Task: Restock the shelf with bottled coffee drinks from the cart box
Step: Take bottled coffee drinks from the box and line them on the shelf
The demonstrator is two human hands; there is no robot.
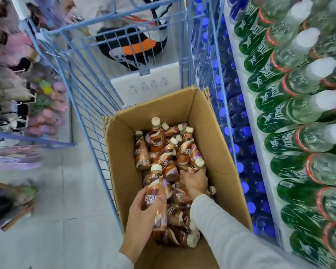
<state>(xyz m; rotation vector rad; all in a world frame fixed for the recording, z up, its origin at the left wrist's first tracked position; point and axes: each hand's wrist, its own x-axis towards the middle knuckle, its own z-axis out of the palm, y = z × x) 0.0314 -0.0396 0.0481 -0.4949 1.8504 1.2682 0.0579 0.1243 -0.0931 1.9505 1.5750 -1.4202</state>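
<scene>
- Judged as the picking step: lifting stock out of the open brown cardboard box [211,144] that sits at the near right of the blue wire cart [80,98].
- Left hand [142,207]: fingers and thumb wrapped round the lower body of a brown swirl-labelled plastic coffee bottle with a cream cap [156,193], just above the pile at the near left of the box.
- Right hand [195,182]: reaching down into the jumbled pile of matching brown coffee bottles [163,152], back of the hand up, fingertips hidden among them beside a cream cap; cannot tell whether clasped on one or loose.
- Held bottle: cap toward the far end, base toward the near wall, long axis running near to far; upright or raked, hard to say from overhead.
- Pile: long axes every way, several caps pointing far, a few near ones lying flat with caps to the right.
- Next move, as a guess:
  - securing a second bottle in the right hand and raising both clear of the box walls;
  - turning right toward the white shelf [240,70], which holds green plastic bottles with white caps [275,117] and clear blue-capped bottles [241,167];
  - finding the coffee slot, unseen here, and standing each bottle cap up.
</scene>
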